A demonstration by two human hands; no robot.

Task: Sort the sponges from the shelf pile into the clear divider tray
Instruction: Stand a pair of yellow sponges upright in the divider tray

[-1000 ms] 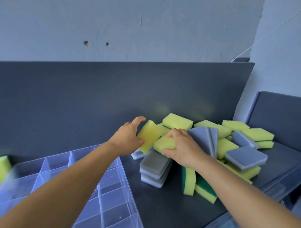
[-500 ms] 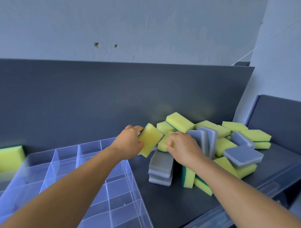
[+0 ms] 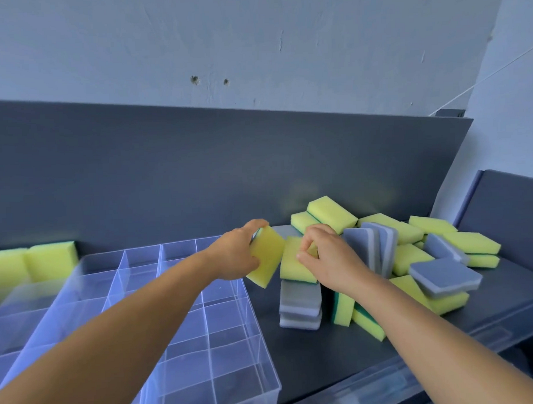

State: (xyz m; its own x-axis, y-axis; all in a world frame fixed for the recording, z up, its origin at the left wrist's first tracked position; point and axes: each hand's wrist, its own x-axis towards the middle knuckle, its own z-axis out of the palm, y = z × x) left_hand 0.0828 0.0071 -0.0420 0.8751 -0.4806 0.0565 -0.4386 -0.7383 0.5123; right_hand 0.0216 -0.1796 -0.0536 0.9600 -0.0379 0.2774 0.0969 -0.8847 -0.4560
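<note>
My left hand [image 3: 234,257] grips a yellow sponge [image 3: 269,260], tilted, just past the far right corner of the clear divider tray [image 3: 203,331]. Right beside it my right hand [image 3: 327,260] pinches a second yellow sponge [image 3: 294,262] above a short stack of grey sponges [image 3: 299,305]. The pile of yellow and grey sponges [image 3: 412,251] lies on the dark shelf [image 3: 319,360] to the right. Two yellow sponges [image 3: 31,261] stand at the tray's far left side.
A dark back panel [image 3: 198,174] rises behind the shelf, with a pale wall above. A dark side panel [image 3: 507,205] closes the right end. A clear plastic edge [image 3: 416,375] runs along the shelf's front.
Both hands have lifted their yellow sponges off the pile and drawn them left toward the tray. The view has shifted, showing more of the tray and the sponges at its left.
</note>
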